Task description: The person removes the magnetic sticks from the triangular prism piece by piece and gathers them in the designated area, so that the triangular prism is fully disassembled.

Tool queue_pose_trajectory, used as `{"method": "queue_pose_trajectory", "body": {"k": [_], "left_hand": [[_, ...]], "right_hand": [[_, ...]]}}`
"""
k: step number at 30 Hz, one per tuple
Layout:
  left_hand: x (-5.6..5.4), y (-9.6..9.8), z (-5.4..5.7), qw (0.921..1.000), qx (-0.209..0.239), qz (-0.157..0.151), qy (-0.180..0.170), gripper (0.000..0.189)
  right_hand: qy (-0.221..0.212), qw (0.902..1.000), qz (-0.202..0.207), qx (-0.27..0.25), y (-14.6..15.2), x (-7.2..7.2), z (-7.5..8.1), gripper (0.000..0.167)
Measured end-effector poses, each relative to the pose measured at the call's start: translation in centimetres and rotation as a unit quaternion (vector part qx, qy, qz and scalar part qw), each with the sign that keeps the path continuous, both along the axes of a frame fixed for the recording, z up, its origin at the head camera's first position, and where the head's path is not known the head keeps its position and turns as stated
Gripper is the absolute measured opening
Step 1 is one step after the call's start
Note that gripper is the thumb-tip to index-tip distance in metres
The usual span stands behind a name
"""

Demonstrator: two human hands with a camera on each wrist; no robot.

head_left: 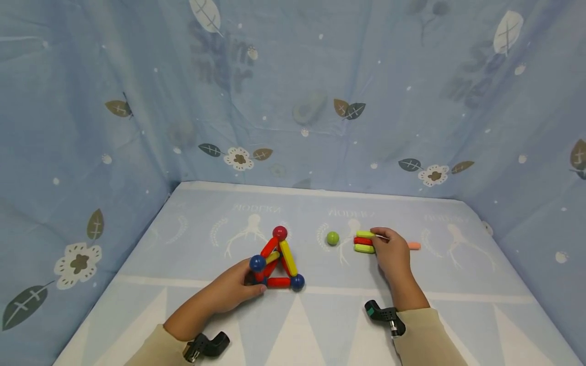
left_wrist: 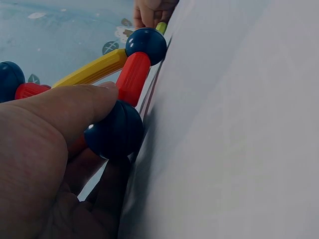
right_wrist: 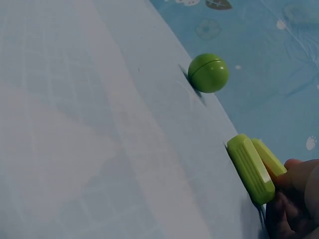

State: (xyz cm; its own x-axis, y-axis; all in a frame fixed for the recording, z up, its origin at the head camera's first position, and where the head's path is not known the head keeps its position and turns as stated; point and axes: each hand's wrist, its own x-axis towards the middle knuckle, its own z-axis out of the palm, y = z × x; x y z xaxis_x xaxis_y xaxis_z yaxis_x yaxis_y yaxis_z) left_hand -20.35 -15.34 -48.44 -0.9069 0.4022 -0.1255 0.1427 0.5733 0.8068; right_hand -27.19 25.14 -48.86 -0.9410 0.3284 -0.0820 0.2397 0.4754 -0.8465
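My left hand (head_left: 231, 288) grips a frame of toy building rods and balls at its near left corner. In the left wrist view, thumb and fingers are around a blue ball (left_wrist: 117, 130) joined to a red rod (left_wrist: 133, 77). The frame has red rods (head_left: 279, 282), a yellow rod (head_left: 288, 258), more blue balls (head_left: 297, 282) and a red ball (head_left: 280, 233) on the far corner. Over at the right, my right hand (head_left: 392, 252) pinches a yellow-green rod (head_left: 364, 234). Beside it lie a red rod (head_left: 362, 241) and a green rod (head_left: 364, 248).
A green ball (head_left: 332, 238) lies between the frame and the loose rods. An orange-pink rod (head_left: 414, 245) shows just right of my right hand. Blue patterned cloth (head_left: 293, 101) hangs behind and along both sides of the table (head_left: 329, 325).
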Motion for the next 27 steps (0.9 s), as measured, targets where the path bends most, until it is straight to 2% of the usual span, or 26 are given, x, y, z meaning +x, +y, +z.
{"method": "queue_pose_trajectory", "body": {"k": [12,22,27], "left_hand": [[-0.13,-0.34,-0.02,1.0,-0.002,0.006,-0.004,0.044],[-0.11,-0.15,-0.13,0.9999,-0.003,0.008,-0.009,0.047],[-0.01,-0.03,-0.19,1.0,-0.001,0.006,-0.004,0.048]], "right_hand": [[-0.011,0.9986,0.037,0.036,-0.34,-0.25,0.05,0.03],[-0.021,0.9966,0.05,0.063,-0.18,-0.43,-0.19,0.031],[-0.019,0.9969,0.05,0.058,0.05,-0.48,-0.51,0.032]]}}
